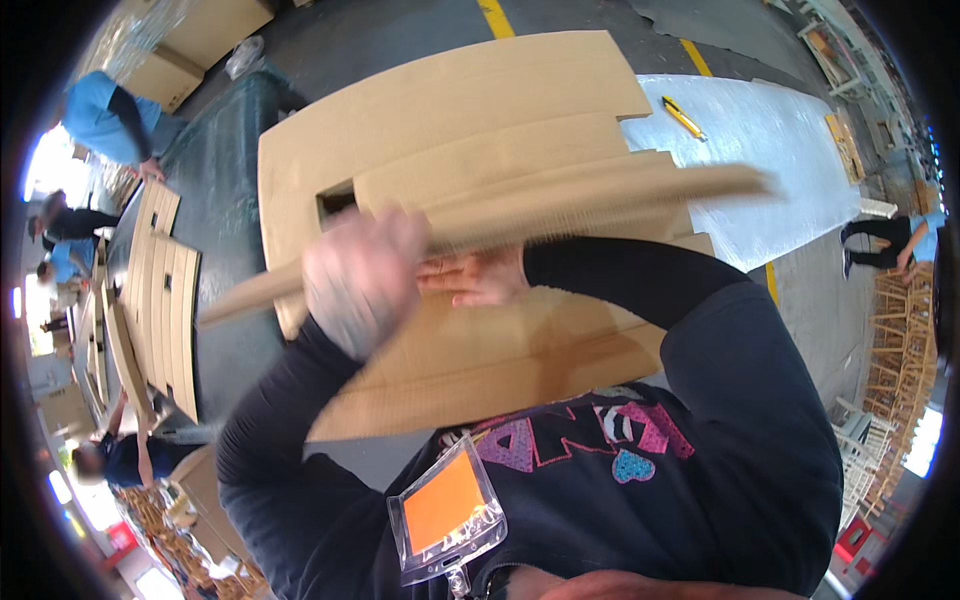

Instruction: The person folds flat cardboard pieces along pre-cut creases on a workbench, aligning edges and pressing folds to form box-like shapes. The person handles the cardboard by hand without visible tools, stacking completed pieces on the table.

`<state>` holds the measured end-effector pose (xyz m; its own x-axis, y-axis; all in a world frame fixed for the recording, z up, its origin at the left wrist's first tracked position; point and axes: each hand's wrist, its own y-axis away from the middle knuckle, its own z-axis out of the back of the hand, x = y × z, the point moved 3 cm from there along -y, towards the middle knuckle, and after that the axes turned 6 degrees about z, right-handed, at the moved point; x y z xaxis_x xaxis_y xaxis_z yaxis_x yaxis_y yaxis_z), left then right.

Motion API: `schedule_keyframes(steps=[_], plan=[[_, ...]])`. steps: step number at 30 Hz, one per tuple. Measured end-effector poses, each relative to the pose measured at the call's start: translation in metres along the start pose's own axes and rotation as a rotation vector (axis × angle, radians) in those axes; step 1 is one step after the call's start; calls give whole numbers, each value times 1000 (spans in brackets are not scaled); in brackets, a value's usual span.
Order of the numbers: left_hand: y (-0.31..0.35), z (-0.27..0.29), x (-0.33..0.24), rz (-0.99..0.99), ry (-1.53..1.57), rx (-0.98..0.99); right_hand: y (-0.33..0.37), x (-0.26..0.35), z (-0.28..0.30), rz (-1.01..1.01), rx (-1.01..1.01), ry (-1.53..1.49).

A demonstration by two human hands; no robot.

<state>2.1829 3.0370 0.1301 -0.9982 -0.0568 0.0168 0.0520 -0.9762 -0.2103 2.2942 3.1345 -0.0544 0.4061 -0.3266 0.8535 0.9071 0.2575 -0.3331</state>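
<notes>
A long, narrow strip of cardboard runs crosswise in front of me, smeared by motion and raised at its right end. My left hand is blurred, its fingers curled in a fist around the strip. Just right of it, my right hand lies flat with fingers stretched toward the left, at the strip's near side; I cannot tell whether it touches the strip. Beneath both hands spreads a large brown cardboard sheet with crease lines, notched edges and a dark rectangular cutout.
A yellow utility knife lies on a plastic-wrapped pale surface at the far right. At left, cut cardboard rests on a dark wrapped surface. One person leans in there; another person stands at far right.
</notes>
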Motion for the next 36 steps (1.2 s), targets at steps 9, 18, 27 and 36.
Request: schedule_keyframes(steps=[9,18,27,36], plan=[[7,-6,-22,252,-30,-187,8,12,13,82,193,826],[79,118,200,756,94,-131,-41,214,34,247,335,703],[447,93,417,1674,857,-506,12,202,46,-215,-1075,63],[447,37,516,2042,965,-475,30,125,-23,-751,-1372,-52]])
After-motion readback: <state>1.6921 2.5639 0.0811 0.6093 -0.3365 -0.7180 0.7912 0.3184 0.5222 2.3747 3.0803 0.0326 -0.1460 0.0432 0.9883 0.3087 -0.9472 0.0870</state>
